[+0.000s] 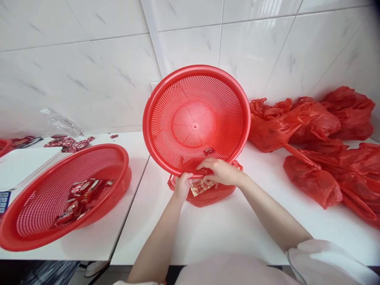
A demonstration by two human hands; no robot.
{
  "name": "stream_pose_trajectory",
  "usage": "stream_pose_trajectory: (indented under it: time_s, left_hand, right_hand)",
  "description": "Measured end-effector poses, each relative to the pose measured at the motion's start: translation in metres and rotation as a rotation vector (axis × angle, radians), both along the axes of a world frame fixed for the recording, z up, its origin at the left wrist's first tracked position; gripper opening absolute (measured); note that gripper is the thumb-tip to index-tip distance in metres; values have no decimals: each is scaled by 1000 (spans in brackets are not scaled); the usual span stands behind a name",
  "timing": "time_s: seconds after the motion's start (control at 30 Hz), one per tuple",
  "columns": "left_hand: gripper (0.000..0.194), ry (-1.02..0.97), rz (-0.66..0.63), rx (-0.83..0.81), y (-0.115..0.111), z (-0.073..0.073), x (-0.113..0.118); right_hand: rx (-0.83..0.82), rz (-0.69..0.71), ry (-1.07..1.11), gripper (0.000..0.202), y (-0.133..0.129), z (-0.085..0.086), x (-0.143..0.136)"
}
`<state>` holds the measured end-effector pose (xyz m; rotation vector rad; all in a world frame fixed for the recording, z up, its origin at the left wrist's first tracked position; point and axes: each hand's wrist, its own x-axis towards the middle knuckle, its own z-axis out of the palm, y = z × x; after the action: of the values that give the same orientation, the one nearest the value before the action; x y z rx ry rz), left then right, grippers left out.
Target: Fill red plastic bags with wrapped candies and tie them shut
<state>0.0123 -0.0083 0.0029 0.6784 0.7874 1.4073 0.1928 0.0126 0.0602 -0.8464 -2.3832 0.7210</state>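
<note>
A red mesh basket is tipped toward me over a red plastic bag on the white table. My left hand is closed on the basket's near rim, with its thumb on top. Along the same rim, my right hand has curled fingers reaching over the edge. Dark red material shows under these fingers, but what they grip is partly hidden. Just inside the basket lies one small red packet. A gold-and-red packet shows at the bag's mouth, below both hands.
Left stands another red basket with several red packets inside. Behind it are a clear plastic bottle and loose packets. Several knotted red bags crowd the right side. A tiled wall closes off the back.
</note>
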Motion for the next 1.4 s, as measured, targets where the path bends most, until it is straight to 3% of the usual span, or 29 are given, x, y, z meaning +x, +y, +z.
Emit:
stream_pose_trajectory:
  time_s: [0.17, 0.27, 0.57, 0.87, 1.17, 1.3, 1.4]
  left_hand:
    - [37, -11, 28, -22, 4, 1, -7]
    - [33, -10, 60, -54, 6, 2, -10]
    - [32, -16, 62, -47, 7, 0, -11]
    - [33, -8, 69, -51, 7, -1, -11]
    - [34, 11, 43, -49, 7, -2, -12]
    - [36, 9, 48, -47, 7, 0, -11]
    - [31, -1, 70, -58, 6, 1, -10]
  right_hand:
    - [-323, -3, 424, 26, -2, 5, 2]
    - [-429, -54, 643, 25, -1, 7, 5]
    - [-726, -139, 887, 39, -1, 15, -1]
    - [-779, -120, 853, 55, -3, 14, 1]
    - [-762, -68, 742, 41, -4, 12, 2]
    - [-690, -103, 832, 35, -5, 16, 0]
    - [-562, -205, 984, 35, -5, 18, 1]
